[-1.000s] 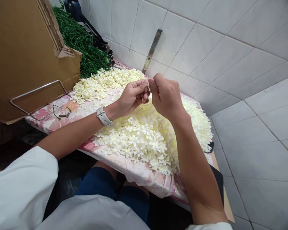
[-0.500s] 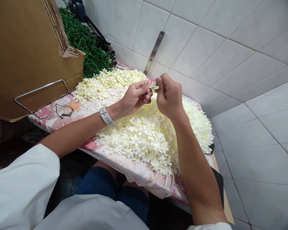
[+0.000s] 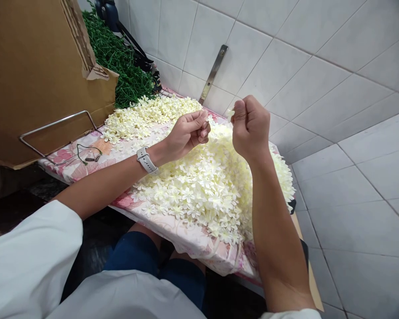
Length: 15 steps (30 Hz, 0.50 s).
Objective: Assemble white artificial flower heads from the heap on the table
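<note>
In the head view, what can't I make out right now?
- Left hand: its own curled fingers hide whether anything thin is pinched there.
- Pale piece at the right hand: mostly covered by thumb and fist; too small to tell its shape.
- White flower pile: its right part is hidden behind the right forearm.
- Cardboard: cut off by the left and top edges.
- Dark blue object: cut off by the top edge.

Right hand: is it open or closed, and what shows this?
Closed: the right hand is curled into a fist, with pale petals poking out on its thumb side.
</note>
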Available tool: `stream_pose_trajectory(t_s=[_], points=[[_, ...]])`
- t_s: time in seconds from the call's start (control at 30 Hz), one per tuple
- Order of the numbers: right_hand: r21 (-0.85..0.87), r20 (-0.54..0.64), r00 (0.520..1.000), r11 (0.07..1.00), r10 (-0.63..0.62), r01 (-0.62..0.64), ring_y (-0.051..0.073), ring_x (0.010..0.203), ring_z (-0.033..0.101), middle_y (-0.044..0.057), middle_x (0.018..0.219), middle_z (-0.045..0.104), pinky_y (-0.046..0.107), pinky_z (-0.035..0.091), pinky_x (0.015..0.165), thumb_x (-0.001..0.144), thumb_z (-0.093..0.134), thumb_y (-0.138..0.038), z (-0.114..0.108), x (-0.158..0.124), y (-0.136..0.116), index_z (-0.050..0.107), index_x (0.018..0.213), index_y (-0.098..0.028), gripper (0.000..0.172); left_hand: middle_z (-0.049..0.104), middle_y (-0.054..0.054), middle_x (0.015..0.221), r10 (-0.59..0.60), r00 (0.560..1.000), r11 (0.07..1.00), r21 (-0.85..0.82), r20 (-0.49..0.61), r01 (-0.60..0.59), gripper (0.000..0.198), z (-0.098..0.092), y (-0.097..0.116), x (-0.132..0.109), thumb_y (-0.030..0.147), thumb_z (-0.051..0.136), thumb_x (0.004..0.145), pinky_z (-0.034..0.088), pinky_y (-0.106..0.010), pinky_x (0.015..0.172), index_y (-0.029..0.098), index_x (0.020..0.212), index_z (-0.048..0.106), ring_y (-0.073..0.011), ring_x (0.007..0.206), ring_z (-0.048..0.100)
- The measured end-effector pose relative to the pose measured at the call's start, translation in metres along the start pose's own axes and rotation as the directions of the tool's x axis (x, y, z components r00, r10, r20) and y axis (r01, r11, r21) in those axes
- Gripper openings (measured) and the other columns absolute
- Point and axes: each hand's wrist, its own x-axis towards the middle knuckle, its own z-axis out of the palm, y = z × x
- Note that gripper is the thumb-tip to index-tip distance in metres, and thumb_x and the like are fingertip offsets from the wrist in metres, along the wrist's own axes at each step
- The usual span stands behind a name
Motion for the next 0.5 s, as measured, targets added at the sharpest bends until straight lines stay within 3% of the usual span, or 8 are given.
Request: stream_pose_trajectory(t_s=[0.13,0.27,0.4,0.5], points=[[0.145,0.012,0.992,0.981,0.126,-0.126,0.01,0.047,0.047,-0.004,0.055,0.049,0.029,0.04,0.048,0.093,0.056,-0.067,-0.006,0.002,-0.001,0.045,0.065,-0.025,0.052,0.051,0.005,0.055,0.034,0.999,0.998,0.046,-0.01,-0.034,0.039,-0.004,-0.001,0.004,0.028,0.056,0.102,0.042,-0.017,0.052,0.017,0.066,0.044,-0.0026,0.046,0.048],[0.363,0.081,0.959,0.888,0.272,-0.283,0.011,0.048,0.054,-0.002,0.061,0.06,0.028,0.043,0.044,0.086,0.067,-0.066,-0.004,0.003,-0.004,0.045,0.064,-0.025,0.052,0.06,0.004,0.063,0.022,1.0,0.999,0.04,-0.018,-0.022,0.031,-0.003,0.0,0.004,0.026,0.06,0.1,0.045,-0.015,0.054,0.017,0.073,0.048,-0.0027,0.053,0.055],[0.518,0.07,0.94,0.793,0.335,-0.321,0.011,0.048,0.05,-0.005,0.054,0.051,0.028,0.038,0.043,0.078,0.082,-0.054,-0.006,0.006,-0.007,0.045,0.06,-0.025,0.05,0.066,0.002,0.068,0.043,0.999,0.994,0.097,0.028,-0.045,0.026,-0.006,-0.002,0.004,0.025,0.063,0.098,0.047,-0.015,0.056,0.016,0.076,0.051,-0.0029,0.055,0.059],[0.53,0.097,0.944,0.786,0.315,-0.317,0.011,0.051,0.049,-0.005,0.058,0.052,0.03,0.039,0.048,0.072,0.088,-0.051,-0.013,0.009,-0.009,0.048,0.068,-0.027,0.047,0.064,0.004,0.065,0.094,0.994,0.982,0.16,0.051,-0.101,0.026,-0.009,-0.007,0.006,0.028,0.072,0.091,0.046,-0.016,0.054,0.016,0.078,0.054,-0.0042,0.056,0.061]])
